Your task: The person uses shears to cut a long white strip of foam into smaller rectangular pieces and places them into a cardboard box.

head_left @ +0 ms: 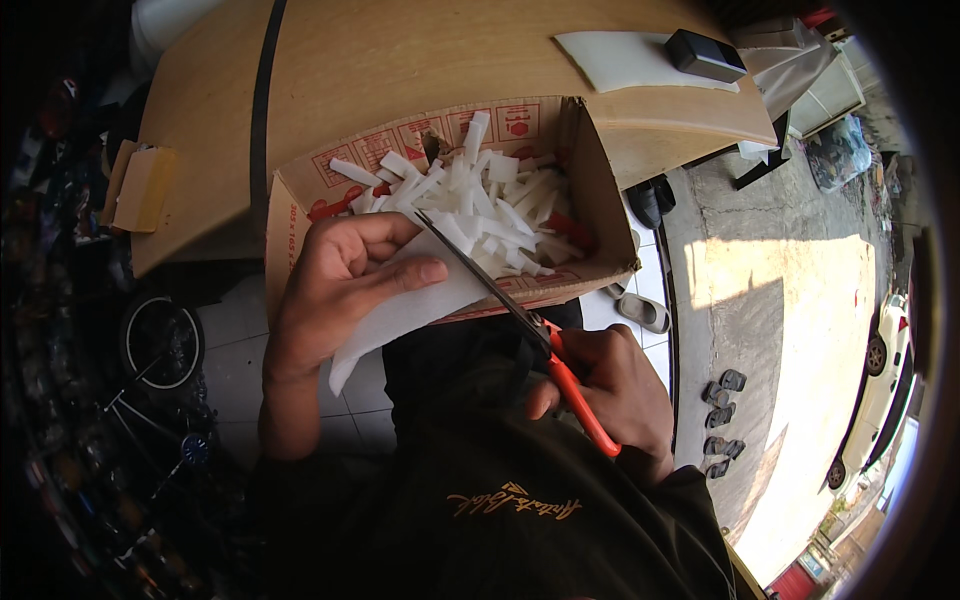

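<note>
My left hand (350, 275) pinches a sheet of white foam (410, 317) between thumb and fingers, and the sheet's lower end hangs toward my lap. In my right hand (615, 385) is a pair of scissors (565, 375) with orange-red handles. Their dark blades lie along the sheet's upper right edge, the tips near my left fingers. Just beyond both hands stands an open cardboard box (608, 215) with red print. White cut foam strips (480, 190) fill it in a loose heap, and a few red pieces (570, 230) show among them.
The box stands at the near edge of a wooden table (380, 60). At the far right of the table, a black box-shaped object (705, 55) rests on a white sheet (610, 60). A small yellow-brown carton (143, 190) sits at left. Sandals (643, 312) lie on the floor, right.
</note>
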### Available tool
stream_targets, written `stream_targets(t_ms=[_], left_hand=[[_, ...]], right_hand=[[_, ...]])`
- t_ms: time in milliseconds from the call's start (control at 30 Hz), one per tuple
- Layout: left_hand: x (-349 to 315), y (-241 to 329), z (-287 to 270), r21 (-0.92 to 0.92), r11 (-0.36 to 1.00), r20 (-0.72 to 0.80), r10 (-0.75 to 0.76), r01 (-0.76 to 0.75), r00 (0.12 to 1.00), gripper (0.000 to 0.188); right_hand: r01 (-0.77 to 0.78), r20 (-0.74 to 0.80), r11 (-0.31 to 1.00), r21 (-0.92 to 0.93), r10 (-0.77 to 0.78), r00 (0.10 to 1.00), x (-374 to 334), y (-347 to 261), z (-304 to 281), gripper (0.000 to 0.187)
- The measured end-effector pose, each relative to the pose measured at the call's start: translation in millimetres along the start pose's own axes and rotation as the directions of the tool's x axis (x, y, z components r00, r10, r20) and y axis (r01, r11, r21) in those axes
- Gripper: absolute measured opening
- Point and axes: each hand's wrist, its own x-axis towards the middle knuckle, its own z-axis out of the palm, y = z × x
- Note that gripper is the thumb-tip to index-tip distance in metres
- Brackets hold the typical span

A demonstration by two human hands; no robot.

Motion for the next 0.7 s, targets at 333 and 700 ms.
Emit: stream_targets(t_ms=[333,700], left_hand=[[-3,-2,6,-0.023,0.996,-0.041,0.088,-0.089,0.995,0.018],[-1,-5,9,-0.036,0.996,-0.074,0.076,-0.079,0.994,0.019]], right_hand=[[0.129,0.121,0.992,-0.005,-0.128,0.984,-2,8,-3,0.074],[0.029,0.004,0.999,0.028,-0.029,1.0,-1,-3,2,0.056]])
